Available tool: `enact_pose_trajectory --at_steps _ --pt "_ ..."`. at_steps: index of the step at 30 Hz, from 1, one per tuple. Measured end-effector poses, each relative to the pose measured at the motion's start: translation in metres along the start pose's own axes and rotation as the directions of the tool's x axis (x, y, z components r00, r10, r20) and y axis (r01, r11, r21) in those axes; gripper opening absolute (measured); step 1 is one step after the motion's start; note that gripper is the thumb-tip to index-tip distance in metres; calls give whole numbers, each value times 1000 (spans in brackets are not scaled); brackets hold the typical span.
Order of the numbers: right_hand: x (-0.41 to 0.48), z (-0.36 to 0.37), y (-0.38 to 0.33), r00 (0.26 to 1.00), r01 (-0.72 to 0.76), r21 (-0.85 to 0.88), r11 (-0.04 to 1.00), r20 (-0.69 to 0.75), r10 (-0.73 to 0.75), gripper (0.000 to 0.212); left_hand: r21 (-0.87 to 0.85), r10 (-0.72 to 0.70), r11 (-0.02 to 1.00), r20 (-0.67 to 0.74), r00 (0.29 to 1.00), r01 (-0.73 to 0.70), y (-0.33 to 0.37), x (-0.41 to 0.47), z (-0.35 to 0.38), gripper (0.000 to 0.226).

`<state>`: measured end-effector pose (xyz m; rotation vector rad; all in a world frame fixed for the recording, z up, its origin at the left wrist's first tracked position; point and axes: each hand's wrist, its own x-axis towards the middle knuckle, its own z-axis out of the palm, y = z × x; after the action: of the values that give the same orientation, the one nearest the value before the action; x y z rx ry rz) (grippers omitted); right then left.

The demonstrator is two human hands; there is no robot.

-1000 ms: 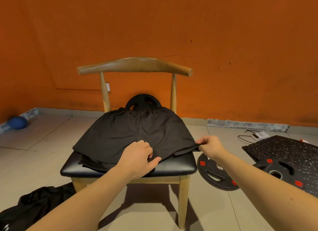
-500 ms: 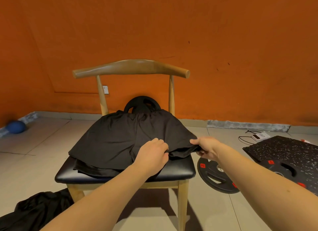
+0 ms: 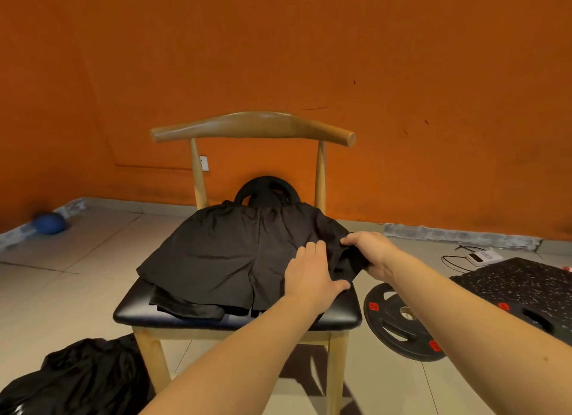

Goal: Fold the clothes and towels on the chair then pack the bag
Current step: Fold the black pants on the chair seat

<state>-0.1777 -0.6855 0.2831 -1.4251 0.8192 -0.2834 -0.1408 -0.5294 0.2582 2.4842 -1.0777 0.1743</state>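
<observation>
Folding step: first fold of the black shorts (image 3: 229,253), spread on the chair (image 3: 253,127) seat over another dark garment (image 3: 185,306). Left hand (image 3: 312,275) lies flat, fingers straight, palm down on the right half of the cloth, and looks like the crease anchor. Right hand (image 3: 373,253) is curled round the right leg edge, with cloth bunched in its fingers above the seat's edge. Next move, my guess: carry that edge left across the anchor line, pull the left hand out, smooth. Both forearms are extended, the right coming in from the side. Dark heap (image 3: 77,377) on the floor: bag or clothes, can't tell.
</observation>
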Motion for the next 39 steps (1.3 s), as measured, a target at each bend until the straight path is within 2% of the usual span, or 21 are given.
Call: enact_pose_trajectory --at_steps 3,7,13,16,18,20,23,26,29,33,39 --pt "0 4 -5 999 -8 -10 1000 -34 7 22 52 -47 998 19 999 46 5 7 10 71" --pt "4 3 -4 998 -25 76 997 -62 30 20 139 -65 989 63 996 55 13 10 19 79" --pt "10 -2 -1 995 -22 200 979 -89 40 25 104 -80 991 16 997 78 14 17 20 56" --pt "5 -5 -5 995 -96 288 953 10 98 22 51 -79 996 -15 997 80 12 21 20 50" --pt "3 -5 -8 987 -157 321 934 88 135 16 36 -83 996 -20 996 84 9 24 19 39" --pt "9 -4 -10 977 -205 288 935 123 176 16 25 -84 996 -9 996 84 6 26 17 25" --pt "23 3 -13 957 -252 71 965 164 238 33 -6 -73 997 3 997 73 3 27 12 12" --pt "27 9 -20 975 -187 -48 981 115 191 29 -100 -98 990 -9 995 97 -2 27 8 5" --pt "21 17 -33 993 -36 38 999 116 31 14 -249 -161 957 -34 986 147 -5 31 1 4" --pt "14 38 -52 982 128 45 991 134 -133 14 -481 -247 857 -66 967 186 -15 35 -20 4" --pt "-3 103 -86 949 272 -86 958 192 -252 14 -654 -329 735 -111 938 180 -55 22 -69 8"
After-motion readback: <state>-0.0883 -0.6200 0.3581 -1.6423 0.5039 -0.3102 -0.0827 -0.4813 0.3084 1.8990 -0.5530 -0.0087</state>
